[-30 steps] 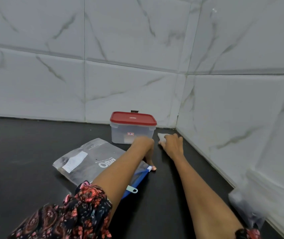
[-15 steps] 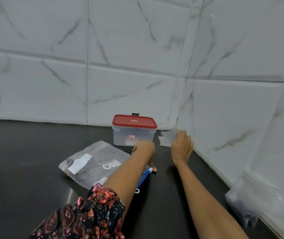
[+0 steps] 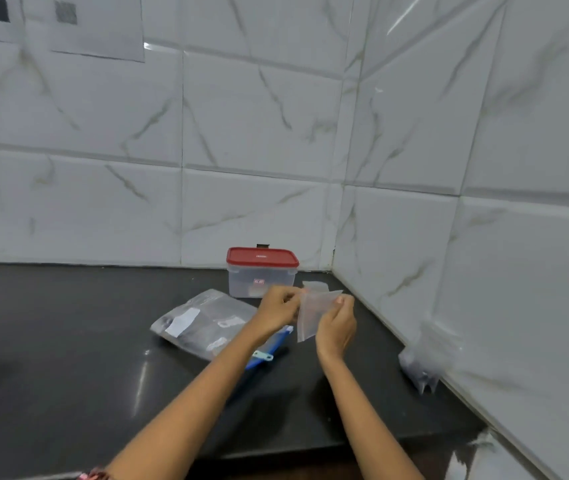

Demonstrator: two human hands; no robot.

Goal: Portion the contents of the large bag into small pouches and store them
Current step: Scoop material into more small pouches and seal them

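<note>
My two bare forearms reached forward over the dark countertop (image 3: 68, 341). A second before, my left hand (image 3: 278, 311) had rested down by the large bag and my right hand (image 3: 336, 327) had been reaching for a small pouch lying near the corner; now both hands were raised above the counter, holding that one small clear pouch (image 3: 312, 315) between them. My left fingers pinched its upper left edge and my right thumb and fingers pinched its upper right edge, as if I were about to part its mouth. I judged this the start of the first portion, with nothing yet filled. Just beneath my left hand lay the large bag (image 3: 207, 322), flat, its blue zipper strip (image 3: 271, 348) toward me. Beyond it stood the red-lidded container (image 3: 261, 271), closed, with more pouches (image 3: 316, 285) lying beside it in the tiled corner.
</note>
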